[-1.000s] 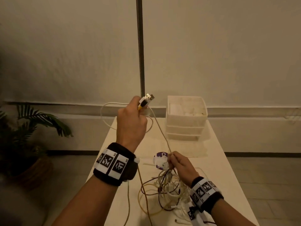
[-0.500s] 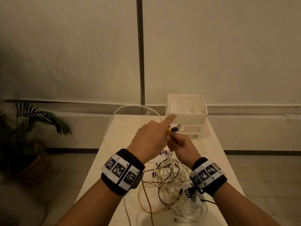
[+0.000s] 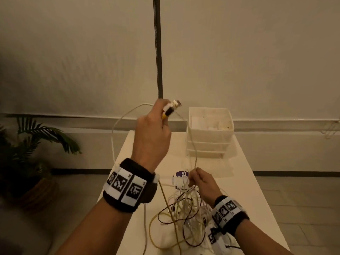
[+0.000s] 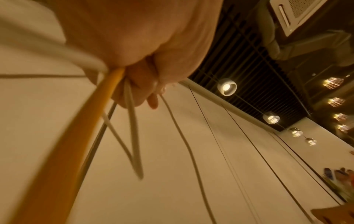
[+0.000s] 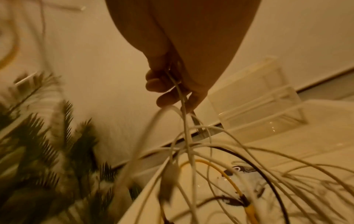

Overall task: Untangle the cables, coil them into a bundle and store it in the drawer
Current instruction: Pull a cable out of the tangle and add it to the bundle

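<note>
Left hand [image 3: 150,137] raised again, apart from right, gripping plug ends [image 3: 171,108] of white and yellow cables above the drawer unit [image 3: 209,133]. Right hand [image 3: 202,183] pinching thin white strands before it, over tangled cables [image 3: 184,218] on bench [image 3: 248,199].

cables and drawers share one table

a tangle of cables [image 3: 184,216] lies on the near part of the table [image 3: 244,183]; a drawer unit [image 3: 209,133] stands at its far end, before the wall [image 3: 248,52]; a potted plant [image 3: 27,153] sits left of the table
</note>
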Motion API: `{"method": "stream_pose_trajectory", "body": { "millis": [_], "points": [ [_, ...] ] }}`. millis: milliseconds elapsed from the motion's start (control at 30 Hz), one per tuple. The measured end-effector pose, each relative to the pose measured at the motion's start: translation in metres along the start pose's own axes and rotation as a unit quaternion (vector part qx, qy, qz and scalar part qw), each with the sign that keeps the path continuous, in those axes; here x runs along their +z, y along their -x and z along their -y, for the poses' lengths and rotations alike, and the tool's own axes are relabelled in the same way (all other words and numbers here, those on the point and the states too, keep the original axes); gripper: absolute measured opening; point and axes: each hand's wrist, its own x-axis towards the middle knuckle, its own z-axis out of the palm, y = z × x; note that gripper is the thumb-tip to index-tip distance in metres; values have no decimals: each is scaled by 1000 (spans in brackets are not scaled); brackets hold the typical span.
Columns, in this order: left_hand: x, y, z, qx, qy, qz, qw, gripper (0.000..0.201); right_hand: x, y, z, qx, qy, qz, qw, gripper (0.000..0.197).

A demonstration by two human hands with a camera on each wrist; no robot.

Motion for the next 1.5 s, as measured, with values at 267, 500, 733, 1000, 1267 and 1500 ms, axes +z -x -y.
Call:
{"method": "stream_pose_trajectory", "body": {
  "millis": [267,500,733,1000,1267,1500],
  "points": [
    [28,39,0,132,-159,278,938,76,-24,-8,56,-49,3,23,999,35],
    [47,42,10,-7,-188,320,929,18,-37,-4,84,-93,-47,48,993,25],
    [21,10,7,2,-79,105,991,19,-4,15,24,-3,-86,16,996,35],
    [13,16,8,-42,-15,73,996,33,-4,4,43,-14,-116,-1,993,28],
    [10,42,4,105,-91,163,977,83,-8,8,77,-15,-146,-18,989,28],
    [31,48,10,6,-129,317,940,18,-26,12,113,-18,-162,56,985,35]
  ]
}}
